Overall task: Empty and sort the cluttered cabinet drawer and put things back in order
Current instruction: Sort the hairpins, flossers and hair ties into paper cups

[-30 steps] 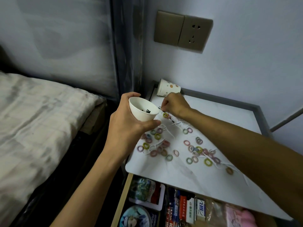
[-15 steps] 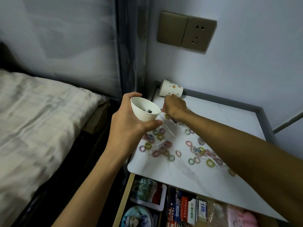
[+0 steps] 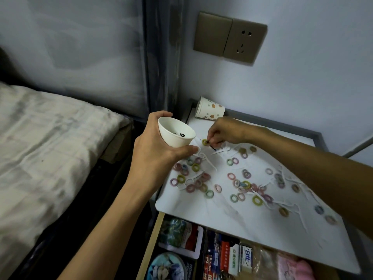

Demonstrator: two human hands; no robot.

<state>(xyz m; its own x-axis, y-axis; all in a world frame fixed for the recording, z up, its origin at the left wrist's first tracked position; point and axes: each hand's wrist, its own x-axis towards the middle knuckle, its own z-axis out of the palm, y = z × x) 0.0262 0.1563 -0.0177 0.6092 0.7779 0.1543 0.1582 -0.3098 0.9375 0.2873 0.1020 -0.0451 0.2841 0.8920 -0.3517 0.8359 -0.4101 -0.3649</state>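
While my left hand [image 3: 155,158] grips a small white paper cup [image 3: 175,132] with black clips in its bottom, just off the far left edge of the white marble-patterned cabinet top [image 3: 201,208], my right hand [image 3: 224,132] pinches a thin black hairpin [image 3: 212,147] lying near the far left corner. Small pastel elastic hair rings [image 3: 240,184] lie scattered across the top. Below its near edge, the wooden drawer [image 3: 150,245] stands open, packed.

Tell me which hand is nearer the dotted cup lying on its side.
Right. The right hand sits just in front of the dotted cup, pinching a black pin; the left hand is farther off to the left, holding the white cup.
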